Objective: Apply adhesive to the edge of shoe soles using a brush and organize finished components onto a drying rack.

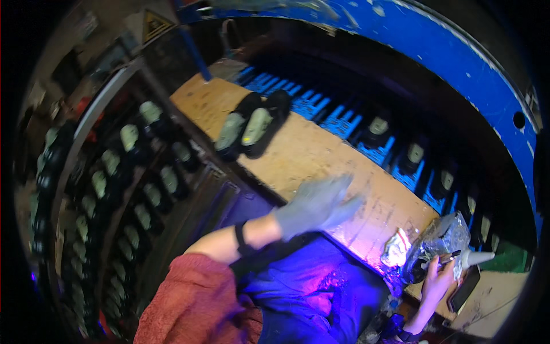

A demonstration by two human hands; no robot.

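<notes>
My left hand point(318, 207), in a grey glove, hangs over the wooden board point(321, 152) with its fingers stretched out and nothing in it. It is slightly blurred. At the lower right my bare right hand point(438, 279) is closed on a slim dark stick-like tool point(449, 257), whose kind I cannot make out. Beside that hand lie a clear plastic bag point(444, 232), a whitish pointed nozzle point(480, 258) and a dark phone-like slab point(464, 289). A pair of black shoes with pale green insoles, the left shoe point(230, 131) and right shoe point(258, 127), rests on the board's far left end.
Behind the board runs a conveyor with blue slats point(342, 121), carrying several black shoes point(413, 155) under a blue metal hood point(452, 51). To the left stands a rack point(123, 77) with rows of similar shoes point(130, 137). A crumpled white wad point(396, 249) lies near the board's front edge.
</notes>
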